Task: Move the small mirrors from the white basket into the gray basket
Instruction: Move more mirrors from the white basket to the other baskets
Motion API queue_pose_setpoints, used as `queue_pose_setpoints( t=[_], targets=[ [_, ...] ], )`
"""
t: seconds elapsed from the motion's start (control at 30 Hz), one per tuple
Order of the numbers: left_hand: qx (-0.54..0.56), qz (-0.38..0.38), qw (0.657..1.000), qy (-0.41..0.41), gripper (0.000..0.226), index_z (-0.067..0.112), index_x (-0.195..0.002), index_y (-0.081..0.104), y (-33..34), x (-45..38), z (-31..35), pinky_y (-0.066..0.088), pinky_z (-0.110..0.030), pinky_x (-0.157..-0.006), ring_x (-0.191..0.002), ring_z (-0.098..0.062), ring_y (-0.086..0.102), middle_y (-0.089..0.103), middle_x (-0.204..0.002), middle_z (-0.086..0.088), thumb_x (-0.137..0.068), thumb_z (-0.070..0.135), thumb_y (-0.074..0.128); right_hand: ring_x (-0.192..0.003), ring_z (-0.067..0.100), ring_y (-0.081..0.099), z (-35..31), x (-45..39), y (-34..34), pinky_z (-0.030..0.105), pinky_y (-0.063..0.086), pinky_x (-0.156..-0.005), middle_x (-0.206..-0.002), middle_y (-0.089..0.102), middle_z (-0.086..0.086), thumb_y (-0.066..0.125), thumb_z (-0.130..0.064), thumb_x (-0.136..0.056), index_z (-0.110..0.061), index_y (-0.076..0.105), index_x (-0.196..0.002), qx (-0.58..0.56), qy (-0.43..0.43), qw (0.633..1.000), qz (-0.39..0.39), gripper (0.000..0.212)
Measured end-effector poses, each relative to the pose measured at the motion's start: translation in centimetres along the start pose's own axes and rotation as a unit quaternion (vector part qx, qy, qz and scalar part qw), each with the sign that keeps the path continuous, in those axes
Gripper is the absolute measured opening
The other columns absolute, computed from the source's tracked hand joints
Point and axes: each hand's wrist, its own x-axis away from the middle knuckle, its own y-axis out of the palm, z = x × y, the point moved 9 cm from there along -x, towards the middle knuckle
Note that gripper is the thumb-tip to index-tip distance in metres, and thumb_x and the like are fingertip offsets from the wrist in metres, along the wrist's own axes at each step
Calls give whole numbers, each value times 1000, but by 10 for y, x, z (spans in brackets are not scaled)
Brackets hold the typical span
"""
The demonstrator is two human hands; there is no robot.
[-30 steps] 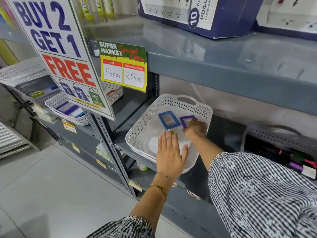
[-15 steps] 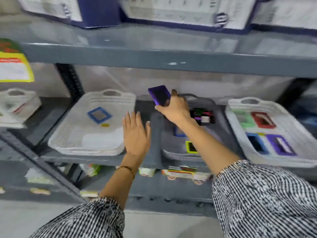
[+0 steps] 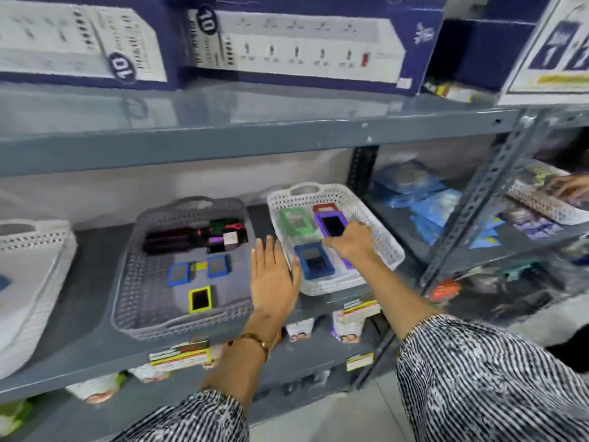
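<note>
Purple mirror (image 3: 331, 225) pinched by right hand (image 3: 350, 242); left hand (image 3: 274, 279) flat.

Two baskets side by side on the middle shelf (image 3: 95, 314): gray basket (image 3: 134, 282) left, white basket (image 3: 379, 231) right, w/ small mirrors (image 3: 314, 260) lying flat in both. Left hand (image 3: 274, 279) over the gap btwn them; right hand (image 3: 350, 240) inside the white basket, on a mirror. Boxes (image 3: 299, 43) on shelf above
</note>
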Motion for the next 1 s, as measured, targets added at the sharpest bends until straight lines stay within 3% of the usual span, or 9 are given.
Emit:
queue_pose_setpoints(
  t=[0.1, 0.2, 0.37, 1.0],
  targets=[
    [-40, -40, 998, -15, 57, 1, -142, 18, 24, 4, -3, -2, -39, -118, -144, -31, 6, 17, -154, -18, -99, 36, 30, -103, 32, 65, 29, -12, -1, 37, 54, -87, -110, 69, 18, 71, -46, -75, -2, 66, -107, -1, 29, 999, -15, 55],
    [-58, -60, 996, -21, 55, 1, -141, 19, 38, 8, -7, 3, -40, -120, -143, -31, 11, 21, -153, -19, -99, 35, 30, -107, 30, 64, 51, -23, -1, 36, 52, -93, -113, 69, 16, 70, -43, -76, -6, 64, -111, 9, 51, 998, -22, 52],
    [-44, -53, 997, -21, 52, 0, -138, 29, 41, 5, -5, 13, -41, -119, -140, -32, 23, 32, -148, -20, -98, 33, 35, -118, 30, 54, 70, -35, 11, 37, 47, -100, -122, 61, 17, 76, -35, -69, -10, 57, -118, 16, 80, 994, -68, 59],
    [-77, -44, 996, -23, 51, 1, -135, 36, 50, 6, -9, 17, -40, -118, -137, -31, 32, 42, -143, -20, -98, 35, 33, -121, 31, 47, 78, -48, 32, 36, 48, -95, -126, 52, 18, 80, -41, -68, -7, 51, -122, 76, 69, 988, -114, 70]
  ],
)
